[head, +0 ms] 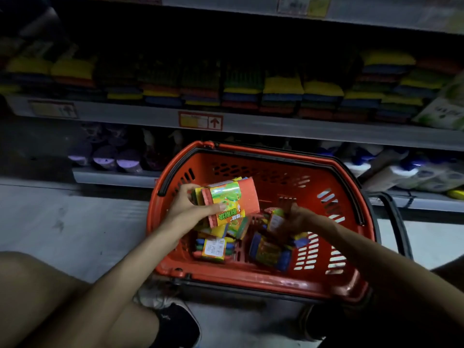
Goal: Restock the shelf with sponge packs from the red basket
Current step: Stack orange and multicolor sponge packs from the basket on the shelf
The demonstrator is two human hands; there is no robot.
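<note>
The red basket stands on the floor in front of the shelf. My left hand grips a sponge pack with a green and yellow label, lifted above the basket's left side. My right hand is down inside the basket, closed on a second sponge pack. Several more packs lie on the basket floor. The shelf holds rows of stacked coloured sponges.
The basket's black handles are folded down at its sides. A lower shelf carries purple containers at left and white paper rolls at right. My knee and dark shoe are at the lower left.
</note>
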